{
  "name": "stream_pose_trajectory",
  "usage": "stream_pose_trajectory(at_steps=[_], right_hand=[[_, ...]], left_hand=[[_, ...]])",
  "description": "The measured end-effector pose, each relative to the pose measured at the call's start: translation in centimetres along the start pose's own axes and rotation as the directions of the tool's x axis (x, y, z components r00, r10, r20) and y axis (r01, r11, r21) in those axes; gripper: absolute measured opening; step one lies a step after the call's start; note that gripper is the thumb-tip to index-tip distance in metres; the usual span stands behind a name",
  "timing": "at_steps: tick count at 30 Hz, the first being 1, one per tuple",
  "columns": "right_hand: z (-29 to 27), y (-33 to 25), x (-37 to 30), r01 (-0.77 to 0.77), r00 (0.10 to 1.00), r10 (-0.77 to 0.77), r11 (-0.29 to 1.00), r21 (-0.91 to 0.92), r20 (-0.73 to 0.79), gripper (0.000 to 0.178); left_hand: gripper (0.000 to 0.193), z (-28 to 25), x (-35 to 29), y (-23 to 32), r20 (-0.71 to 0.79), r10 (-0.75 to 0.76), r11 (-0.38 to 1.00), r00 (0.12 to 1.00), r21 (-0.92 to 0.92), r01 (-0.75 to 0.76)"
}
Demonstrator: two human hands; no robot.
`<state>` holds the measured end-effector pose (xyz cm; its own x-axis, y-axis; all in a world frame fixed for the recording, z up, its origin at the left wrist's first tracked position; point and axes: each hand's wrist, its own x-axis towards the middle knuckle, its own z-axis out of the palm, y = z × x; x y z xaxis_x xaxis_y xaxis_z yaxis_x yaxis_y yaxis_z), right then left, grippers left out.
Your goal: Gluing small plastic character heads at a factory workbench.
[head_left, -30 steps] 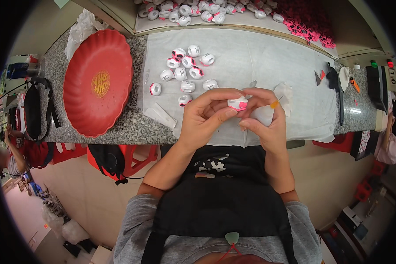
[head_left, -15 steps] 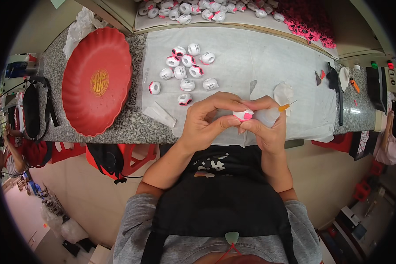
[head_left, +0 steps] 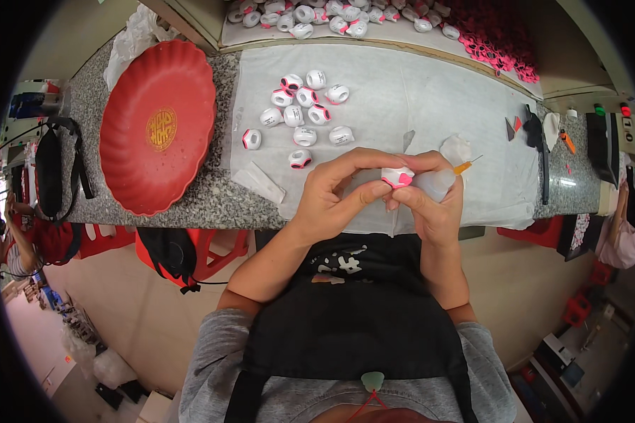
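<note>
Tray lies left of cloth; pieces probably on cloth.

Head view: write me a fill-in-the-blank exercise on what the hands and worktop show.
1. Both hands, the left hand and the right hand, pinch one small white piece trimmed in ____.
2. The big scalloped tray to the left of the white cloth is ____ in colour.
3. The loose cluster of white pieces lies on the ____, not in the tray.
4. The right hand also holds a translucent squeeze bottle with an ____ tip.

Missing words: pink; red; cloth; orange
</note>
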<state>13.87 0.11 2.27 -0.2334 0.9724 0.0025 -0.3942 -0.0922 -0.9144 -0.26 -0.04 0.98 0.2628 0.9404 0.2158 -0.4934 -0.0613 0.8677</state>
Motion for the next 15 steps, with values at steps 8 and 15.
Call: stream_pose_trajectory(at_steps=[8,15], right_hand=[[0.06,-0.11,-0.02,-0.012,1.000,0.012,0.999,-0.039,0.004,0.027],[0.44,0.28,-0.05,-0.009,0.999,0.010,1.000,0.015,-0.037,0.027]], left_hand=[[0.022,0.23,-0.15,-0.16,-0.058,0.008,1.000,0.998,0.011,-0.007],[0.022,0.15,-0.19,-0.27,-0.066,0.024,0.998,0.998,0.061,-0.020]])
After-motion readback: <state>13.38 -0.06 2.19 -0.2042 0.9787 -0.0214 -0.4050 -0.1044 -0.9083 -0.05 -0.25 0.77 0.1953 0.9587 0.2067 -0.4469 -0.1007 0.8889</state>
